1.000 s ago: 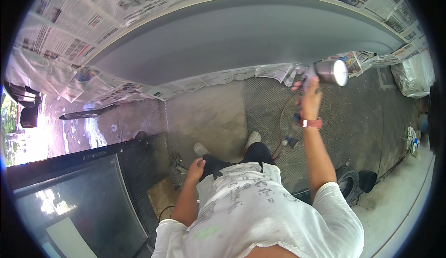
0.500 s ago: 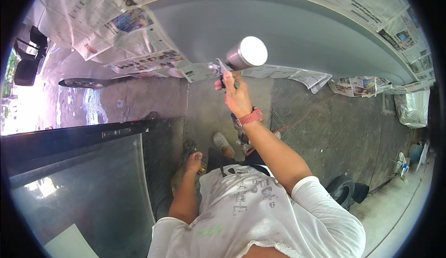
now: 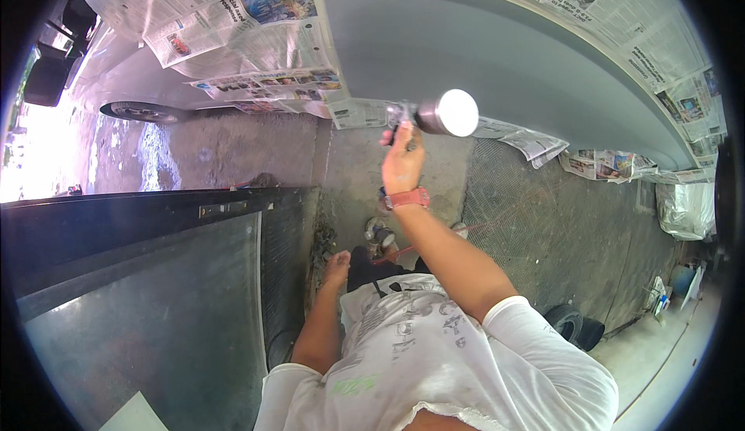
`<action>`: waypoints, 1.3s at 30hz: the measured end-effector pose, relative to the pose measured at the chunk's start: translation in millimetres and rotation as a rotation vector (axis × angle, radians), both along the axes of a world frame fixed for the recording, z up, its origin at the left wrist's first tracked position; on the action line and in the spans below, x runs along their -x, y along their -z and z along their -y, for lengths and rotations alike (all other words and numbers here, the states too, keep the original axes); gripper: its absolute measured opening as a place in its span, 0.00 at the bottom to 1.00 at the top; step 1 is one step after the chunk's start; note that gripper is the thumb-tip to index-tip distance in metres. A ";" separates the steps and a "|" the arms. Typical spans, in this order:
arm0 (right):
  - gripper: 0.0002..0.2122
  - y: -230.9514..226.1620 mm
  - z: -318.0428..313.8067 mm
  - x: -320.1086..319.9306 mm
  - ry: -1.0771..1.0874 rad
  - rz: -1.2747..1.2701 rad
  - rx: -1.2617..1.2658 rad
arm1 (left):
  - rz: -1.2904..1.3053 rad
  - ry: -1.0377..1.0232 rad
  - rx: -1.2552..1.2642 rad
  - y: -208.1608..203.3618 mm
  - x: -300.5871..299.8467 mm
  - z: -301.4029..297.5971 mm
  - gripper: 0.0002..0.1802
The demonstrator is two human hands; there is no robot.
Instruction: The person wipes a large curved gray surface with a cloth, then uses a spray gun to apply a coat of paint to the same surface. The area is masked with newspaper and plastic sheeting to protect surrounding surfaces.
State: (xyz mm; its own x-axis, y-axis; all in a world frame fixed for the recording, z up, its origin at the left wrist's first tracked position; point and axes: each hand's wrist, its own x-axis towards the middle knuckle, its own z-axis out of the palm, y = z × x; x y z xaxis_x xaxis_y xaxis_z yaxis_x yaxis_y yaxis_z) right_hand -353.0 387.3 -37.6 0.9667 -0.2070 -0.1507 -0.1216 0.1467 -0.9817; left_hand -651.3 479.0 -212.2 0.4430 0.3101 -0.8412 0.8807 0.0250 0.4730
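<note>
My right hand [image 3: 404, 158], with a red watch on the wrist, is closed around the handle of a spray gun [image 3: 446, 113]. The gun has a metallic paint cup with a white top, tilted to the right. Beyond it is a smooth grey car body panel [image 3: 497, 55]; the gap between gun and panel is hard to judge. Newspaper masking [image 3: 256, 51] borders the panel at the left, top and lower edge. At my left side my left hand [image 3: 336, 266] hangs low, near my dark trousers. Its fingers are mostly hidden from above.
A dark-framed glass panel [image 3: 147, 299] stands close on my left. A thin red hose [image 3: 497, 225] runs over the floor near my feet. A tyre [image 3: 564, 322] lies at the right, by a pale ledge [image 3: 660, 357]. A silvery wrapped bundle [image 3: 687, 210] is farther right.
My right hand and the spray gun have moved right and slightly lower in view, and the cup now leans more sideways. The view has shifted; my left hand still hangs at my side.
</note>
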 end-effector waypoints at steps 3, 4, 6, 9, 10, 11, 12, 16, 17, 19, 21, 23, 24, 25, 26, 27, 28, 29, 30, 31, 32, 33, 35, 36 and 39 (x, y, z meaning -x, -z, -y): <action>0.19 -19.3 -39.3 10.6 -0.166 0.026 -0.059 | 0.016 -0.112 0.050 35.4 21.5 -10.1 0.24; 0.20 -23.9 -43.0 11.6 -0.224 0.039 -0.069 | 0.031 -0.113 0.050 42.1 26.4 -13.4 0.24; 0.20 -32.2 -39.3 8.9 -0.312 0.069 -0.054 | 0.060 -0.112 0.050 51.3 33.5 -19.8 0.25; 0.20 -31.7 -19.0 -1.3 -0.346 0.087 0.007 | 0.055 -0.140 0.065 58.3 36.5 -22.8 0.24; 0.21 -29.6 -8.0 -5.1 -0.345 0.089 0.034 | 0.040 -0.113 0.058 56.0 35.0 -22.5 0.24; 0.21 -28.0 4.7 -7.0 -0.291 0.114 0.060 | 0.025 -0.085 0.050 53.5 33.7 -22.4 0.24; 0.21 -27.7 25.4 -10.0 -0.254 0.060 0.087 | 0.013 -0.054 0.046 48.2 28.6 -20.8 0.24; 0.25 -57.6 97.4 2.1 -0.047 -0.077 0.155 | -0.052 0.045 0.027 13.3 3.7 -10.1 0.23; 0.26 -60.3 109.5 6.2 0.035 0.001 0.152 | -0.036 0.029 0.028 21.2 3.2 -7.3 0.23; 0.25 -71.8 124.9 11.9 0.121 0.014 0.169 | -0.016 0.021 0.018 36.2 3.3 -6.4 0.23; 0.23 -80.1 126.2 12.2 0.133 0.017 0.124 | -0.007 0.051 0.000 43.2 1.0 -4.8 0.23; 0.23 -82.8 119.3 8.1 0.102 0.059 0.112 | 0.002 0.074 -0.006 45.1 -3.3 -2.5 0.23; 0.22 -84.4 110.3 6.6 0.068 0.055 0.103 | 0.004 0.082 -0.015 44.7 -4.2 -2.8 0.23; 0.22 -90.0 96.8 4.9 0.034 0.053 0.096 | 0.020 0.057 -0.007 45.5 -4.0 -2.3 0.23; 0.22 -94.9 83.2 2.7 -0.001 0.051 0.088 | 0.036 0.031 0.001 46.4 -3.4 -1.5 0.23; 0.21 -97.4 70.9 -0.2 -0.047 -0.005 0.046 | 0.051 0.006 0.007 46.7 -2.5 -1.7 0.23; 0.21 -99.8 58.4 -1.1 -0.097 0.007 0.029 | 0.040 -0.006 0.013 46.1 -2.2 -2.0 0.23; 0.20 -101.1 45.5 -1.9 -0.147 0.019 0.012 | 0.028 -0.017 0.019 45.6 -2.2 -2.3 0.23; 0.21 -96.4 31.8 -5.0 -0.177 0.060 -0.002 | 0.017 -0.029 0.026 44.1 -3.0 -1.8 0.24; 0.21 -93.8 17.9 -7.3 -0.210 0.099 -0.019 | 0.022 -0.053 0.033 46.2 -0.2 -2.6 0.24; 0.21 -95.1 7.3 -7.5 -0.254 0.097 -0.010 | 0.028 -0.076 0.040 47.9 3.5 -3.8 0.24; 0.21 -102.4 -3.1 -6.8 -0.301 0.094 0.000 | 0.034 -0.102 0.049 49.1 7.5 -4.1 0.24; 0.23 -109.3 -9.3 -11.8 -0.379 0.114 0.017 | -0.004 -0.083 0.018 51.3 14.6 -4.4 0.25; 0.25 -110.6 -9.9 -16.0 -0.409 0.136 0.024 | -0.022 -0.070 0.005 50.7 15.4 -3.3 0.25; 0.26 -115.8 -1.0 -26.1 -0.396 0.160 0.052 | -0.024 -0.062 0.050 47.5 14.7 1.1 0.25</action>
State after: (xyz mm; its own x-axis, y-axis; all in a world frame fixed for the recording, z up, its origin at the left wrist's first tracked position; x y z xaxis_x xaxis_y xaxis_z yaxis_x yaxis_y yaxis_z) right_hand -326.8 388.4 78.2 0.9833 0.1817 0.0086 -0.0041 0.0690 -0.9976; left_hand -666.0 477.9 -259.7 0.4034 0.2935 -0.8667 0.8881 0.1026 0.4481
